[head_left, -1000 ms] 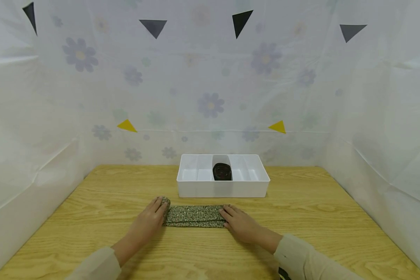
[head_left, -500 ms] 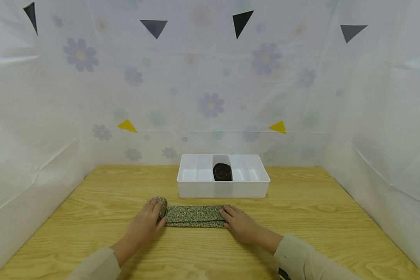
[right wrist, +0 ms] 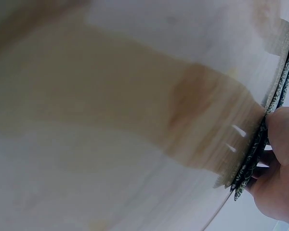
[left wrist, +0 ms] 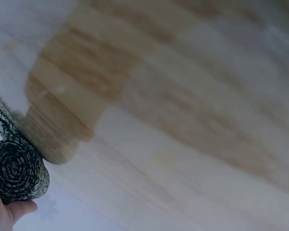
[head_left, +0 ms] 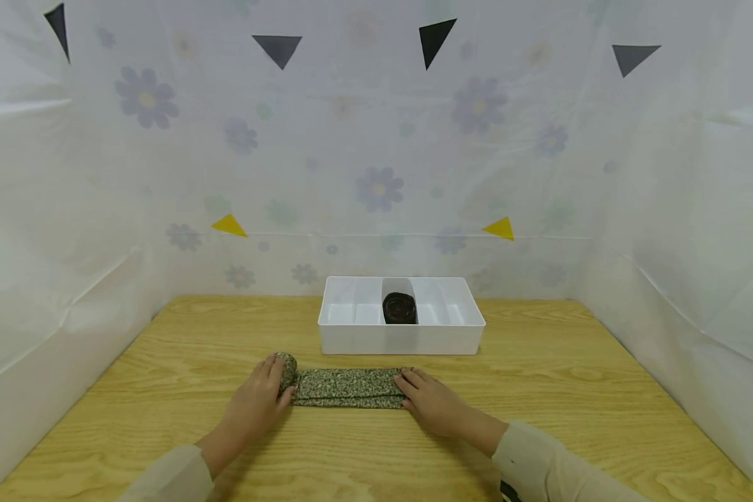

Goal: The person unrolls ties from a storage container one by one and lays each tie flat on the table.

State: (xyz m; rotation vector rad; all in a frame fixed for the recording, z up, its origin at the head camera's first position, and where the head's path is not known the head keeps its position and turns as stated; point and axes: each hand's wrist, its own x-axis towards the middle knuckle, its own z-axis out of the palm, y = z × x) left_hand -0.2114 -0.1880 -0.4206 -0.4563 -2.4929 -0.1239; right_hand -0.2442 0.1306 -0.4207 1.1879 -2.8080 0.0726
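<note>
A strip of folded green-and-black patterned cloth [head_left: 348, 387] lies across the table, its left end wound into a roll [head_left: 286, 371]. My left hand [head_left: 257, 397] holds that roll, fingers over its far side and thumb at the near side. The left wrist view shows the spiral end of the cloth roll [left wrist: 17, 171] beside the thumb [left wrist: 22, 210]. On the strip's right end rests my right hand [head_left: 436, 404], its fingers laid over the cloth. Several stacked layers of the cloth edge [right wrist: 253, 156] appear against the right hand [right wrist: 279, 168] in the right wrist view.
Behind the cloth stands a white divided box [head_left: 401, 340]; a dark rolled item [head_left: 399, 308] sits in its middle compartment. The wooden table [head_left: 351, 460] ends at a white flowered sheet [head_left: 376, 139] at the back, with white sheeting on both sides.
The left hand and the roll have shifted slightly left, and a little more of the flat strip shows beside the roll. My right hand has stayed on the right end.
</note>
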